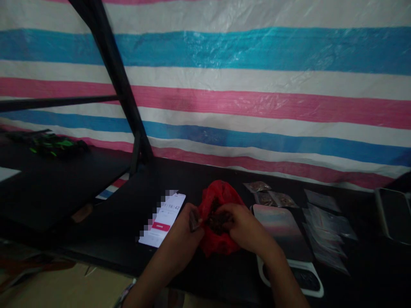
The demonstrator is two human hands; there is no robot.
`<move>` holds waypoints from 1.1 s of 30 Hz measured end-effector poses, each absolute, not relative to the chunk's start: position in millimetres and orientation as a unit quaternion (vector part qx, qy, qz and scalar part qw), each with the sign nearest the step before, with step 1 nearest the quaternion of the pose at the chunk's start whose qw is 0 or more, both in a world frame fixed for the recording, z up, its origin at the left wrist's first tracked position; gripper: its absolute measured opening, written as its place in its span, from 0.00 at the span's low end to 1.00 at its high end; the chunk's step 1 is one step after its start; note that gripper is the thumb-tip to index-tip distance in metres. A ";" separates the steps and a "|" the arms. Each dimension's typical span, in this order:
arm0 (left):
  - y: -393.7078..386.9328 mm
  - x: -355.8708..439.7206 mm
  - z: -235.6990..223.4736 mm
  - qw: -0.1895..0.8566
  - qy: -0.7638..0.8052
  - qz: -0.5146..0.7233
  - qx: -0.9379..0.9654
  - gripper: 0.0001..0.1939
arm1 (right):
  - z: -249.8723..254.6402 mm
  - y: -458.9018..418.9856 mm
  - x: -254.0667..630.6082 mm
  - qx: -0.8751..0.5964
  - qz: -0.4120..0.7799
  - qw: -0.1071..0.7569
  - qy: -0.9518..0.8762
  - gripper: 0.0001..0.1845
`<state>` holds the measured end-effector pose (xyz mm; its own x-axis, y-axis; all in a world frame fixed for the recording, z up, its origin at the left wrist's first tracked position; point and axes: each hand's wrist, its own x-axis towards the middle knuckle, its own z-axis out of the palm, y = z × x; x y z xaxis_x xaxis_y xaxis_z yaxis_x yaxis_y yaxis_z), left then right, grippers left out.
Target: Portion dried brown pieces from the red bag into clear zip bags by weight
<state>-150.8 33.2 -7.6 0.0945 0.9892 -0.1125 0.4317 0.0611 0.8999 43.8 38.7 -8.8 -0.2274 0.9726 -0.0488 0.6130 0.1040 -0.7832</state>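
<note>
A red plastic bag (221,246) stands open on the black table, with dark brown dried pieces (216,222) inside. At its left rim, my left hand (184,231) is closed around what looks like a small clear plastic bag (194,220). My right hand (242,224) reaches into the red bag from the right, its fingers curled on the brown pieces; the fingertips are partly hidden. Just right of that hand lies a white digital scale (282,231) with nothing on its plate. Several small filled clear packets (265,196) lie behind the scale.
A phone (162,222) showing a timer lies left of my hands. Several flat clear bags (327,235) are spread right of the scale. A dark-framed object (393,216) stands far right. A black metal post (118,81) rises at left, near a green toy car (54,145).
</note>
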 end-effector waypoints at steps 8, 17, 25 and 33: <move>36.2 -162.1 -10.8 0.382 0.595 0.344 0.618 0.07 | -15.8 48.5 40.7 -0.513 0.499 0.355 -0.601 0.21; 39.6 -150.4 2.2 0.299 0.577 0.417 0.636 0.09 | -10.8 49.9 53.6 -0.461 0.517 0.441 -0.570 0.17; 40.8 -128.7 -7.0 0.364 0.543 0.402 0.642 0.11 | 19.7 35.6 44.8 -0.458 0.453 0.462 -0.609 0.19; 40.9 -124.8 -9.6 0.369 0.506 0.430 0.650 0.11 | 40.3 16.5 25.5 -0.477 0.192 0.358 -0.779 0.31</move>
